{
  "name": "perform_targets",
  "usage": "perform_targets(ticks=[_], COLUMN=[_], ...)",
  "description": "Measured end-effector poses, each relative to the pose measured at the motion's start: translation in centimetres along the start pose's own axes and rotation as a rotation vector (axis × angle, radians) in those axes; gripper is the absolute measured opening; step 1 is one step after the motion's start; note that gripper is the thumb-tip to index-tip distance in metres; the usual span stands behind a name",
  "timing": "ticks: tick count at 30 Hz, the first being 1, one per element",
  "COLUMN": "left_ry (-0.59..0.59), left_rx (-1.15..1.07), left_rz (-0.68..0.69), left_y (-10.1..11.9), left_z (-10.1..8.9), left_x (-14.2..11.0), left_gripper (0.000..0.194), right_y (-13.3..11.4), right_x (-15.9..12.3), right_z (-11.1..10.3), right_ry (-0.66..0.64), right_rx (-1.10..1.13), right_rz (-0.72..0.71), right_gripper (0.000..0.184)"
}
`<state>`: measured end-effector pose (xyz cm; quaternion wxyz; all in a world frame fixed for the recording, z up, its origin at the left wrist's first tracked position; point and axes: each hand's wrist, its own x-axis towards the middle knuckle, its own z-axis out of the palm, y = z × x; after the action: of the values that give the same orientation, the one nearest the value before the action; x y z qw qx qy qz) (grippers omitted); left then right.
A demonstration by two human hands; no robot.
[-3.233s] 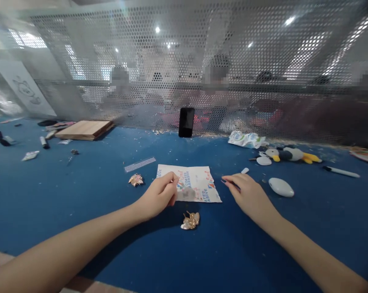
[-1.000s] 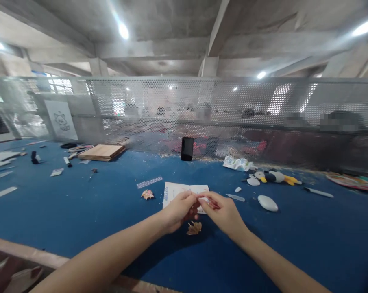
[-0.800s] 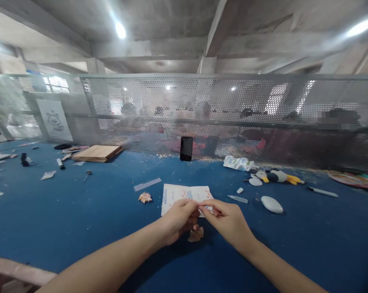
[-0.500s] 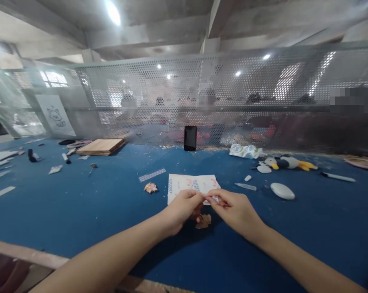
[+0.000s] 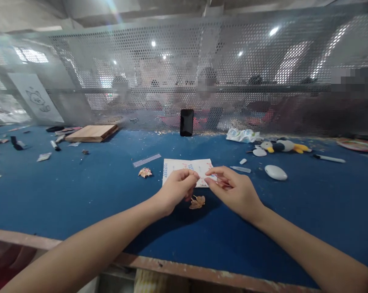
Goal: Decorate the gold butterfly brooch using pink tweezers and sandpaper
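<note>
My left hand [image 5: 180,188] is closed in a pinch above the near edge of a folded white sheet [image 5: 169,167] printed with "abrasive" in blue. Whatever it pinches is hidden or too small to name. To its right, my right hand [image 5: 234,191] has thumb and index finger apart, with nothing visible between them; a small gap separates the two hands. Just below my left hand is a brown, leaf-shaped piece [image 5: 197,202], seemingly lying on the table. A pinkish-gold leaf-like piece [image 5: 145,172] lies left of the sheet.
A dotted clear strip [image 5: 146,160] lies left of the sheet. Wooden boards [image 5: 92,133] and a black phone [image 5: 186,123] are toward the mesh screen [image 5: 168,93]. Rightward are a white oval object [image 5: 275,172], a plush duck [image 5: 286,146], a marker [image 5: 329,158] and a crumpled packet [image 5: 242,135].
My hands, whose fingertips met before, have come apart, and my right thumb and index finger have spread. The whole view has tilted downward, showing more of the table's front edge.
</note>
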<state>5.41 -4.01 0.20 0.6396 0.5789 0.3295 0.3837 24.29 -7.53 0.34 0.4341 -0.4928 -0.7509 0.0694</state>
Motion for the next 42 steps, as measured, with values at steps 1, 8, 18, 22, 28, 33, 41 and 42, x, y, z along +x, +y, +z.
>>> perform_targets(ticks=[1,8,18,22,28,33,41,42], left_ry=[0.009,0.055,-0.044,-0.053,-0.065,-0.043,-0.031,-0.031], left_rx=[0.001,-0.039,-0.027,-0.026,-0.057,-0.138,-0.171,-0.171], left_rz=[0.003,-0.009,-0.033,-0.029,0.022,0.081,0.126,0.124], left_y=[0.1,0.5,0.4,0.5,0.6,0.5,0.6,0.6], left_z=[0.0,-0.1,0.0,0.3,0.5,0.5,0.4,0.4], left_x=[-0.1,0.0,-0.4,-0.6,-1.2,-1.3,-1.5,-1.5], left_gripper=[0.027,0.023,0.018,0.012,0.022,0.021,0.021,0.021], right_y=[0.0,2.4,5.1,3.0,-0.1,-0.9,-1.9,-1.9], right_x=[0.0,1.8,2.5,2.1,1.2,0.7,0.4,0.4], right_z=[-0.2,-1.7,-2.0,-1.9,-1.6,-1.7,-1.9,-1.9], right_ry=[-0.021,-0.173,-0.307,-0.2,-0.005,0.095,0.124,0.121], right_rx=[-0.005,-0.502,-0.59,-0.288,0.046,0.052,-0.005,-0.008], right_rz=[-0.005,0.12,0.033,-0.038,-0.231,-0.352,-0.442,-0.448], right_gripper=[0.019,0.026,0.027,0.031,0.023,0.015,0.014,0.014])
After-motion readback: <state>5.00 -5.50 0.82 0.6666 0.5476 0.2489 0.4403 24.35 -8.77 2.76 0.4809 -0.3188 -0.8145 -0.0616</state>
